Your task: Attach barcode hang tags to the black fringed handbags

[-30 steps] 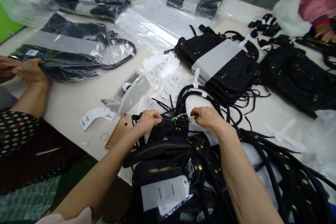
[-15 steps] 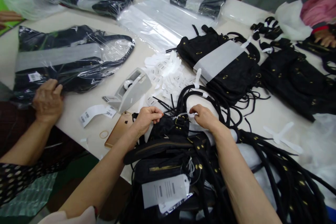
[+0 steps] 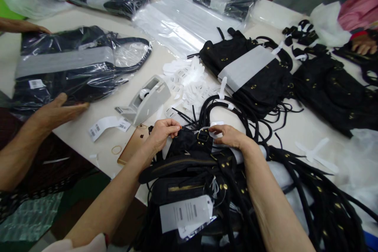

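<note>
A black handbag [image 3: 189, 167] with gold zips and studs lies in front of me, a white hang tag [image 3: 186, 214] on its front. My left hand [image 3: 165, 130] pinches at the bag's upper left edge; what is between its fingertips is too small to make out. Over the bag's gold buckle [image 3: 202, 136], my right hand [image 3: 228, 136] has its fingers curled round a thin white strip [image 3: 212, 134]. Black cord handles [image 3: 206, 112] with white wraps rise just behind both hands.
Left of the bag are a tape dispenser [image 3: 147, 100], a gold phone [image 3: 131, 145] and a label strip [image 3: 108, 126]. Beyond lies a pile of white tags [image 3: 189, 80]. A co-worker's hand [image 3: 56, 112] is near a plastic-wrapped bag [image 3: 71, 65]. More black bags [image 3: 333, 86] lie right.
My right hand has shifted slightly left, its fingers less tightly pinched. My left hand has hardly moved. The co-worker's hand at left has moved right, off the wrapped bag, with fingers extended.
</note>
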Demonstrator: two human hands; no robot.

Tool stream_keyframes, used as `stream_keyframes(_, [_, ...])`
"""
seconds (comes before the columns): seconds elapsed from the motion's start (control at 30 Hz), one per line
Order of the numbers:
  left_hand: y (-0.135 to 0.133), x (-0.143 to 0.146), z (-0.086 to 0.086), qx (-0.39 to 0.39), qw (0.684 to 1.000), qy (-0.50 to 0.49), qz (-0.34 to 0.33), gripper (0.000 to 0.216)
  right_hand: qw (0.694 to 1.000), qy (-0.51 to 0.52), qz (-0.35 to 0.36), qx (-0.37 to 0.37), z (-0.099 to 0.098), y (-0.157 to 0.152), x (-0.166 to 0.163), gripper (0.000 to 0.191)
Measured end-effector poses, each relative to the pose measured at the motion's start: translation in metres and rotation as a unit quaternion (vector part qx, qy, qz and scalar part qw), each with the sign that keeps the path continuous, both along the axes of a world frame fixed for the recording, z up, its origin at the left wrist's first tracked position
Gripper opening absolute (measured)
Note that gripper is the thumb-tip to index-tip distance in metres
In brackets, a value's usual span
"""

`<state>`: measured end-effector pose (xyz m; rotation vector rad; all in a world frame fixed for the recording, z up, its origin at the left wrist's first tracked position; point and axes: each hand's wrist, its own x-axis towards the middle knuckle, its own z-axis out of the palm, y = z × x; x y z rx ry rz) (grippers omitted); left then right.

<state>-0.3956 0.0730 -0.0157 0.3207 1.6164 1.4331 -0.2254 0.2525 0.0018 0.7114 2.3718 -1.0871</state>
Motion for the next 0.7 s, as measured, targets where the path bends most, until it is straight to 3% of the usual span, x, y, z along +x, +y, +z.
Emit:
stream_keyframes(0.07, [0.000,0.000,0.001,0.000,1.000,-0.003,0.007,0.011,1.000,-0.008,0.000,0.000,-0.002,0.000,0.001,0.048])
stream_keyframes(0.23, [-0.002,-0.001,0.001,0.003,1.000,-0.007,0.014,0.010,0.997,0.037,-0.001,0.072,-0.010,0.004,0.001,0.021])
stream_keyframes(0.33, [-0.002,-0.002,0.001,0.009,1.000,-0.002,0.018,0.011,0.989,0.084,-0.032,0.117,-0.007,0.006,0.001,0.017])
stream_keyframes(0.5, [0.005,-0.001,0.007,0.016,1.000,-0.005,0.017,0.013,0.981,0.164,-0.045,0.094,0.001,0.001,-0.002,0.016])
stream_keyframes(0.7, [0.021,0.004,0.013,0.051,0.998,-0.030,-0.012,0.010,0.981,0.178,-0.043,0.068,0.001,-0.006,-0.007,0.013])
